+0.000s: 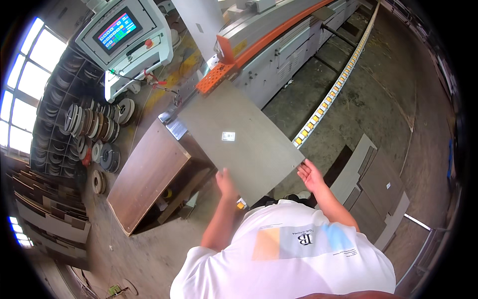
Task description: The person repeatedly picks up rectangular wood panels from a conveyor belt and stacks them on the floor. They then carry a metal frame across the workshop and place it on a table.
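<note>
My left hand (226,183) presses flat on the near edge of the grey panel (239,142), fingers laid on its top face, not curled round it. My right hand (310,175) is spread open at the panel's near right corner, palm up beside the edge; I cannot tell whether it touches the board or sits just clear of it. So neither grip has closed on anything: one rests on the panel, the other stands open at its corner.

The panel stretches away from both hands, tilted up-left in my view, and carries a small white label (228,136) near its middle. Its far end reaches the orange perforated plate (215,77) at the infeed of the long edge-banding machine (279,45).

Left of the panel stands a brown board tabletop (147,174). Beyond it sits a control console with a coloured screen (118,30), and rolls of edge tape (92,127) fill a rack. A roller rail (333,89) runs off to the right, with stacked grey boards (371,174) on the floor beside me.
</note>
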`<action>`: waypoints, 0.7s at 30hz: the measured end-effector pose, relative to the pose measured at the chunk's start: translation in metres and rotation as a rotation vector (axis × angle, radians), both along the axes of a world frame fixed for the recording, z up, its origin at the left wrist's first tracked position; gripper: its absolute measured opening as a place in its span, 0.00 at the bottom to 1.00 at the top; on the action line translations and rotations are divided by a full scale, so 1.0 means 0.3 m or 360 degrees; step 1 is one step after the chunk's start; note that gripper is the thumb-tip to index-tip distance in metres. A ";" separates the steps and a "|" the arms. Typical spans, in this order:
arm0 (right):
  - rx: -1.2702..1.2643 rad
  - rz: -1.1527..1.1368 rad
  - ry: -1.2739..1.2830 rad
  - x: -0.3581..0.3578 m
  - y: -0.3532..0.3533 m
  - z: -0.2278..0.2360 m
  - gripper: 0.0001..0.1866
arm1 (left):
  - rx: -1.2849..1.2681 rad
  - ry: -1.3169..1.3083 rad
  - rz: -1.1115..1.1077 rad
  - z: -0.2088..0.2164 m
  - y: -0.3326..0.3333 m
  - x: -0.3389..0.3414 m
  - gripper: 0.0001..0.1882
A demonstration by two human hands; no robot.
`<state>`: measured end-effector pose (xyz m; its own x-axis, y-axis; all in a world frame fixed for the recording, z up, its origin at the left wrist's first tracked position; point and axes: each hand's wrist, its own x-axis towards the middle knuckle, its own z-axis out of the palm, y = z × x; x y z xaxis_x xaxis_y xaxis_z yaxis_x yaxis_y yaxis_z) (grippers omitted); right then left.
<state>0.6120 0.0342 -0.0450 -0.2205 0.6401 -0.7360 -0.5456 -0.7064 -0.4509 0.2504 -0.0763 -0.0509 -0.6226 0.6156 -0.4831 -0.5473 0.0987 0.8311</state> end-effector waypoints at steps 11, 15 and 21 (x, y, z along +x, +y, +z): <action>0.0041 0.0133 -0.0515 0.356 -0.280 -0.053 0.18 | 0.0275 -0.0056 0.0026 0.057 0.194 0.022 0.28; -0.0168 0.0079 -0.0742 0.470 -0.462 -0.101 0.20 | 0.0351 -0.0081 0.0010 0.020 0.258 0.043 0.28; -0.0249 0.0049 -0.0769 0.599 -0.693 -0.252 0.19 | 0.0254 -0.0208 -0.0017 0.015 0.457 0.124 0.31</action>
